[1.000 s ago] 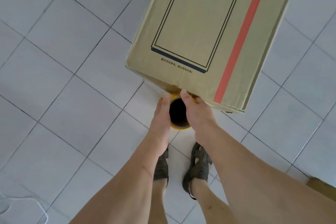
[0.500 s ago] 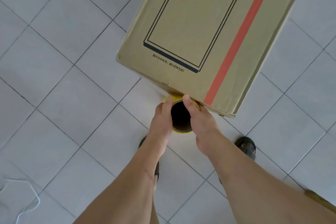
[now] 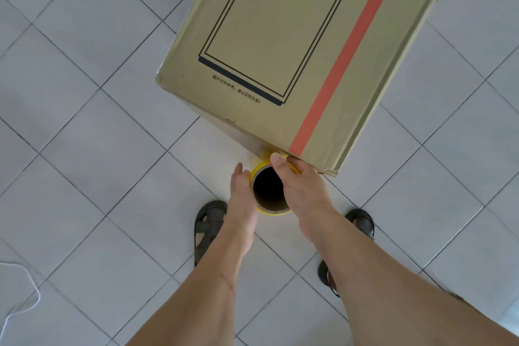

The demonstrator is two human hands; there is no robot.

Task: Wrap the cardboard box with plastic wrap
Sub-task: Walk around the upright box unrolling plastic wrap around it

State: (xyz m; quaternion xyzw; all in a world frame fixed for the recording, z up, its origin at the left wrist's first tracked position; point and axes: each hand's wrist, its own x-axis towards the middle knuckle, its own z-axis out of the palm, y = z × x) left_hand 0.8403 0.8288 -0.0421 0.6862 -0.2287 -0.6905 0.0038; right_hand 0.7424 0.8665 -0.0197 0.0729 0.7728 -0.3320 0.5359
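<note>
Cardboard, tan and big: that's the large cardboard box [image 3: 295, 45] with an orange-red stripe down one side and a black double-line rectangle printed on top, plus a line of small print I can't read from here. Its far end runs off the top of the view, so no telling how long it really is. The near side face is mostly hidden under the top edge.

Right at the near edge, close to the stripe corner, the person holds a yellow-tinted roll of plastic wrap on a brown cardboard tube [image 3: 271, 191], standing upright so you look straight down the dark core. The lower part of the roll is out of sight. The far side of the roll sits right against the box edge, though whether film is actually stuck on there is hard to make out.

The left hand [image 3: 242, 199] lies along the roll's left side, fingers fairly straight and pressed flat to it. The right hand [image 3: 302, 188] has its grip curled round the right side, thumb hooked over the tube's rim next to the box.

Pale grey floor tiles [image 3: 84, 135] with dark grout lines spread wide open to the left and right of the box, plenty of room there. Dark strappy sandals [image 3: 210, 226] stand apart just behind the roll; the right one is half covered by the forearm. A thin white cord [image 3: 26, 306] loops at the bottom-left edge, well away, cut off by the frame.
</note>
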